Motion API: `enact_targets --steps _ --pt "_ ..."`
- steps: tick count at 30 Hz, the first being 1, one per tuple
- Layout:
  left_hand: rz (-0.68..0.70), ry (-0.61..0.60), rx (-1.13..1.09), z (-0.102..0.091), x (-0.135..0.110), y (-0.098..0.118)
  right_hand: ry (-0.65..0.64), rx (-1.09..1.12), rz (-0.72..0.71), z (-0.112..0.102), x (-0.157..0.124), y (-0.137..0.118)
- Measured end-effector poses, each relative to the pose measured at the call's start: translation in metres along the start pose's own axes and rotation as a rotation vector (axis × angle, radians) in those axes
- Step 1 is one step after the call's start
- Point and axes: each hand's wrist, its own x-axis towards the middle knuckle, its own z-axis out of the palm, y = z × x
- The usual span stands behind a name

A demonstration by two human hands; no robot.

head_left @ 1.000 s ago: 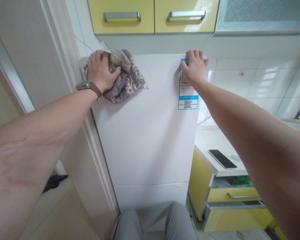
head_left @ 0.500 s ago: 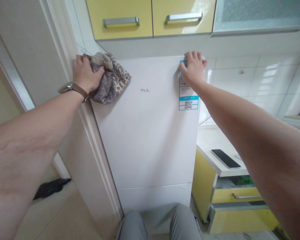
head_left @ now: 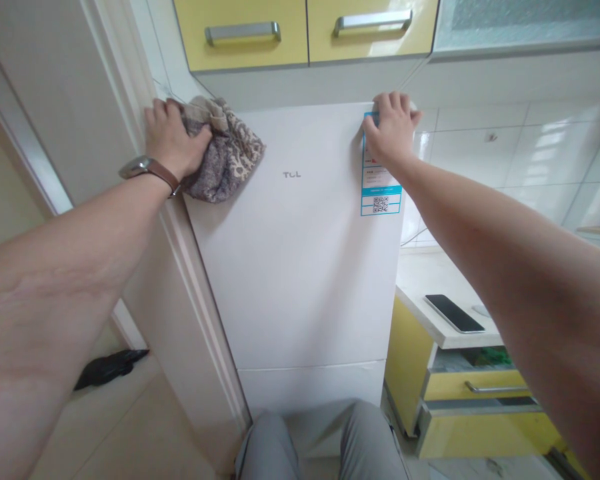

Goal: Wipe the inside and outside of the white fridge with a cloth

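A white refrigerator [head_left: 290, 280] with a TCL logo stands in front of me. At its upper left corner my left hand [head_left: 175, 141] grips a bunched brown-and-grey patterned cloth [head_left: 227, 157], which hangs against the door. A brown-strapped watch [head_left: 149, 171] circles that wrist. My right hand [head_left: 393, 127] rests on the top right corner of the refrigerator, its fingers curled over the top edge. That hand partly covers a blue-bordered label [head_left: 381, 193] with a QR code.
Yellow wall cabinets [head_left: 245, 53] hang just above the refrigerator. A door frame [head_left: 190, 267] runs close along its left side. On the right, a phone [head_left: 455, 313] lies on a white counter [head_left: 423, 270], above a partly open yellow drawer [head_left: 445, 387]. A black bag [head_left: 110, 369] lies on the floor.
The view has shifted slightly, so the refrigerator and cabinets sit a little higher in the picture. Both hands keep their places, with the cloth still in the left one.
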Motion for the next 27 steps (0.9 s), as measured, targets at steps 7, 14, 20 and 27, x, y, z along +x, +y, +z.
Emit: enact_targets --steps 7,14,20,27 --pt "-0.040 0.002 -0.029 0.011 -0.005 -0.004 0.069 0.010 0.035 0.007 -0.001 -0.005" --pt "-0.099 0.055 -0.093 0.038 -0.070 -0.006 0.080 0.014 0.065 0.010 -0.001 -0.009" --pt "0.054 0.032 -0.145 0.050 -0.115 -0.023 0.120 -0.021 0.065 0.017 0.001 -0.004" --pt "0.114 -0.021 -0.059 0.056 -0.172 -0.030 0.123 0.014 0.058 0.018 0.001 -0.004"
